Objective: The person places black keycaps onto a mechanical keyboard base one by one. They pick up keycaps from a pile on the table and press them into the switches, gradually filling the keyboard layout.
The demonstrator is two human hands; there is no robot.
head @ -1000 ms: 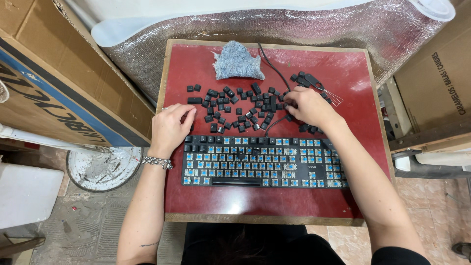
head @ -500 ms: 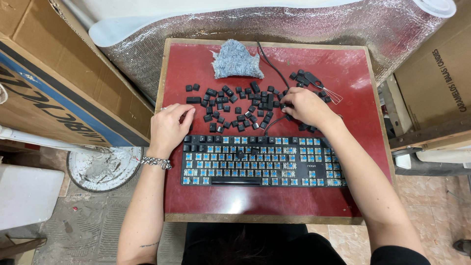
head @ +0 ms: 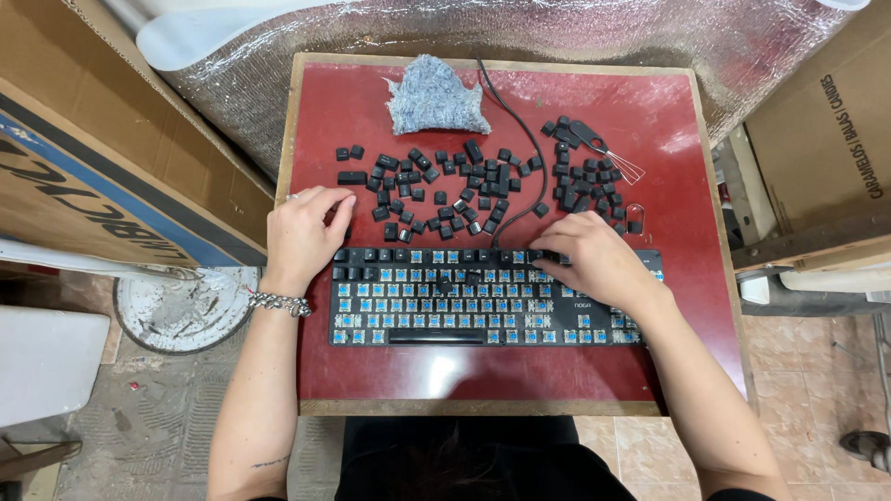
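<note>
A black keyboard (head: 483, 320) with most keycaps off and blue switches showing lies on a red tabletop (head: 650, 121). Beyond it, loose black keycaps (head: 445, 190) are scattered, with a second cluster (head: 585, 181) at the right. My right hand (head: 603, 264) lies over the keyboard's upper right, its fingertips pinched together on the top row, apparently around a small black keycap. My left hand (head: 302, 232) rests on the table against the keyboard's top left corner, fingers loosely curled and holding nothing.
A crumpled grey-blue cloth (head: 434, 97) lies at the table's far edge. The black cable (head: 520, 130) runs from the keyboard to the far side. A wire keycap puller (head: 603, 148) is beside the right cluster. Cardboard boxes (head: 835, 121) flank the table, and silver foil (head: 464, 28) is behind it.
My right hand has come back from the right keycap cluster to the keyboard's top row. My left hand has stayed by the top left corner.
</note>
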